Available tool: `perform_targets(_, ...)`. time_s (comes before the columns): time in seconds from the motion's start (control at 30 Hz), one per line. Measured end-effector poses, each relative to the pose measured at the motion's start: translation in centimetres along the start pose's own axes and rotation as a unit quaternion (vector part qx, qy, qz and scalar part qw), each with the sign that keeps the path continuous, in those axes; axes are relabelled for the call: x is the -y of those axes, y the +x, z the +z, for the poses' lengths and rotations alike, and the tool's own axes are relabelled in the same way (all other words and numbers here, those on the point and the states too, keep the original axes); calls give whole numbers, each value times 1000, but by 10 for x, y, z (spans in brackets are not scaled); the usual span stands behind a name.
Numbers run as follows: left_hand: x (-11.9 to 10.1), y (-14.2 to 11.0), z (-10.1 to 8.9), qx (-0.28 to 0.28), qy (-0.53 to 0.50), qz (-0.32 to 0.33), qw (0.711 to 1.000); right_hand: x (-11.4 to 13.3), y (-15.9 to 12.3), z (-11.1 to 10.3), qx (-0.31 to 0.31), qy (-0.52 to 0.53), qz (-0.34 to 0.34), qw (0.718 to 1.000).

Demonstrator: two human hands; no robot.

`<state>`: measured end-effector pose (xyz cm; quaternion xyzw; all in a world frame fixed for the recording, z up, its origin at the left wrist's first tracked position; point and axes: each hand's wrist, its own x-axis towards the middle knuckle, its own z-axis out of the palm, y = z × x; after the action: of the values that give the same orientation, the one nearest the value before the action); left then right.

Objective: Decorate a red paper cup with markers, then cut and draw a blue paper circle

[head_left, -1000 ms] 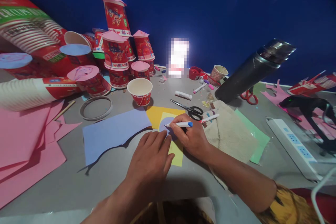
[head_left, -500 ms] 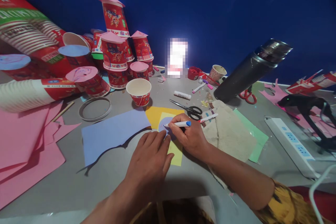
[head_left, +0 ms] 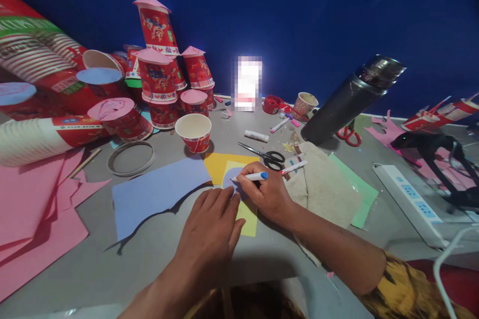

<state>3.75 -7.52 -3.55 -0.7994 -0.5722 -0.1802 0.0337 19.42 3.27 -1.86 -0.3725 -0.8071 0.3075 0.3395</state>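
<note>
My right hand [head_left: 266, 193] grips a white marker with a blue end [head_left: 254, 176], its tip against a round piece of blue paper [head_left: 231, 175]. That disc lies over a yellow sheet [head_left: 250, 219] and an orange sheet [head_left: 216, 162]. My left hand [head_left: 213, 217] lies flat, fingers stretched out, its fingertips at the lower edge of the disc. Left of it is a larger blue sheet with a wavy cut edge [head_left: 157, 192]. Black-handled scissors [head_left: 273, 159] rest just beyond my right hand, and an open red paper cup [head_left: 193, 134] stands past the blue sheet.
Stacked red cups with pink paper roofs [head_left: 157, 77] stand at the back left. A roll of tape [head_left: 130, 158] and pink paper [head_left: 33, 199] lie left. On the right are a dark thermos [head_left: 348, 99], a beige cloth [head_left: 325, 189], green paper [head_left: 368, 199] and a power strip [head_left: 411, 204].
The view has shifted slightly, so most things sit a little further left. My left hand stays flat, and the marker remains in my right hand at the blue disc.
</note>
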Motion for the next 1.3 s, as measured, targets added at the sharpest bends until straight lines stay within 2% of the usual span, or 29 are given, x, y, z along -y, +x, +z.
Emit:
perform_targets(0.1, 0, 0, -1, -9, 4, 5, 1000, -1, 0, -2, -23, 16, -9, 1000)
perform_targets(0.2, -1, 0, 0, -15, 11, 6, 1000, -2, 1, -9, -75, 34, -34, 996)
perform_targets(0.3, -1, -1, 0, -17, 9, 3, 1000, -5, 7, -26, -108, 6, -51, 993)
perform_targets(0.37, -2, -2, -1, -22, 3, 1, 1000, -11, 12, -43, -110, -42, -39, 992)
perform_targets(0.53, -2, -3, -7, -38, -27, -31, 998, -42, 27, -91, -83, -177, 3, 981)
perform_targets(0.7, 0, -2, -6, -78, -43, -82, 993, -67, 32, -118, -25, -348, 51, 936)
perform_targets(0.83, 3, -2, 0, -78, -13, -90, 993, -59, 31, -124, 62, -431, 111, 893)
perform_targets(0.93, 4, -2, 3, -75, 11, -82, 994, -45, 29, -126, 95, -464, 125, 872)
perform_targets(1.03, 5, -2, 4, -74, 19, -80, 994, -37, 26, -126, 151, -463, 93, 869)
perform_targets(1.13, 5, -1, 4, -72, 19, -80, 994, -40, 25, -126, 201, -450, 55, 869)
perform_targets(1.23, 6, -1, 4, -68, 17, -80, 994, -49, 26, -129, 188, -435, 41, 880)
perform_targets(1.3, 6, 0, 3, -64, 19, -76, 995, -52, 28, -130, 166, -406, 28, 898)
